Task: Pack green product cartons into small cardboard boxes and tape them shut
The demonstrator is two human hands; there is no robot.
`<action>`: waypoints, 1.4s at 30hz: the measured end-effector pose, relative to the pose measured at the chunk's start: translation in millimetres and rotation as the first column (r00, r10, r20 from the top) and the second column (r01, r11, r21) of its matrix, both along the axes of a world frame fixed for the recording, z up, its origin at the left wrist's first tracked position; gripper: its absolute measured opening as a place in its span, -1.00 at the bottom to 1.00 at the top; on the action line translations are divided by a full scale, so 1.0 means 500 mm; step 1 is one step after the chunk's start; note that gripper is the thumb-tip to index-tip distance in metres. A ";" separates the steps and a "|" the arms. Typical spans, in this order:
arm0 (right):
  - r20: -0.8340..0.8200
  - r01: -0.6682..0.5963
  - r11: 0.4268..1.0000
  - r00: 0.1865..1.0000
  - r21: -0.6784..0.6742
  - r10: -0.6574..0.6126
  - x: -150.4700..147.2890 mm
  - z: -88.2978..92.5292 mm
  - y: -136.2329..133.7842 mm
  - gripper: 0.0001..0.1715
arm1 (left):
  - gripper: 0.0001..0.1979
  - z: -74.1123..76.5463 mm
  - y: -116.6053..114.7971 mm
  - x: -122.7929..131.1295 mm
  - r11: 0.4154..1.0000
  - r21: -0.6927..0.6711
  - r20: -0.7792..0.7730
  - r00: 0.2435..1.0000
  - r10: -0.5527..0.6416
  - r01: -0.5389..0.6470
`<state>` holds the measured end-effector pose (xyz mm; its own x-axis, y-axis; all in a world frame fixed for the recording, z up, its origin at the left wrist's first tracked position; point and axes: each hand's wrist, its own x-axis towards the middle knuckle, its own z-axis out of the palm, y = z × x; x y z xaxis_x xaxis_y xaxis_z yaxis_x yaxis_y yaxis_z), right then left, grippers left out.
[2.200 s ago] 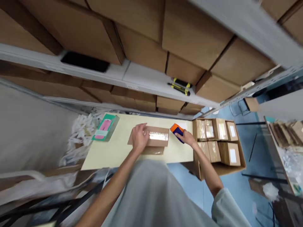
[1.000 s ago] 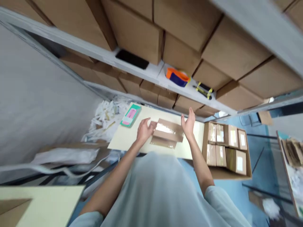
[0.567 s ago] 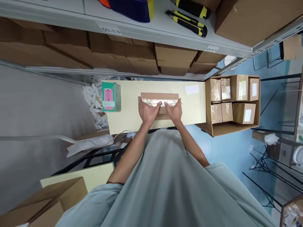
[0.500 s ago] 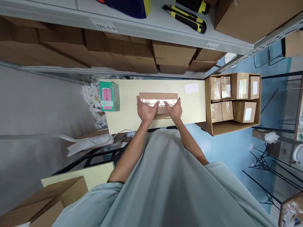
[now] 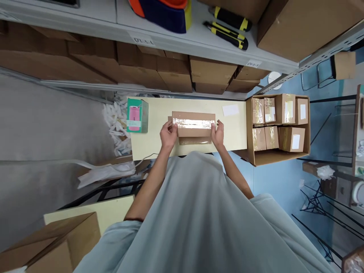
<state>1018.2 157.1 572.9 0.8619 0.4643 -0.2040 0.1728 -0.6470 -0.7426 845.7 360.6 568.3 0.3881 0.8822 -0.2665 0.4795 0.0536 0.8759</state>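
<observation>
A flat brown cardboard box (image 5: 193,120) with a shiny strip of clear tape along its top lies on the pale yellow table (image 5: 159,142). My left hand (image 5: 168,135) grips the box's left end, fingers curled against it. My right hand (image 5: 218,132) presses on the right end, fingers bent over the edge. An orange and blue tape dispenser (image 5: 162,11) rests on the grey shelf (image 5: 199,43) above.
A green carton with a pink picture (image 5: 137,115) stands at the table's left end, a white label (image 5: 230,110) at its right. An open carton of several small taped boxes (image 5: 277,125) sits right of the table. Yellow-black knives (image 5: 229,28) lie on the shelf. Crumpled white paper (image 5: 115,121) is piled left.
The tape dispenser went from my right hand up onto the shelf. Both hands came down onto the box's top middle, then slid apart to its two ends.
</observation>
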 end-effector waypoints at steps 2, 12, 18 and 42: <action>0.083 0.008 0.999 0.997 0.036 -0.011 -0.003 0.021 -0.004 0.02 | -0.53 0.021 0.006 -0.010 0.999 0.045 0.004 1.000 -0.028 0.027; 0.215 -0.096 0.968 0.976 0.231 0.045 -0.013 0.108 -0.049 -0.36 | -0.63 0.100 0.014 -0.089 0.980 0.196 0.116 0.991 -0.058 0.035; -0.219 -0.160 0.985 0.965 -0.062 0.144 -0.042 0.021 -0.083 -0.28 | -0.60 -0.008 -0.005 -0.121 0.977 -0.213 -0.178 0.983 -0.038 -0.001; -0.179 -0.075 0.989 0.979 0.130 0.097 -0.044 0.085 -0.067 -0.09 | -0.29 0.051 -0.004 -0.132 0.988 -0.124 -0.025 0.995 -0.093 0.089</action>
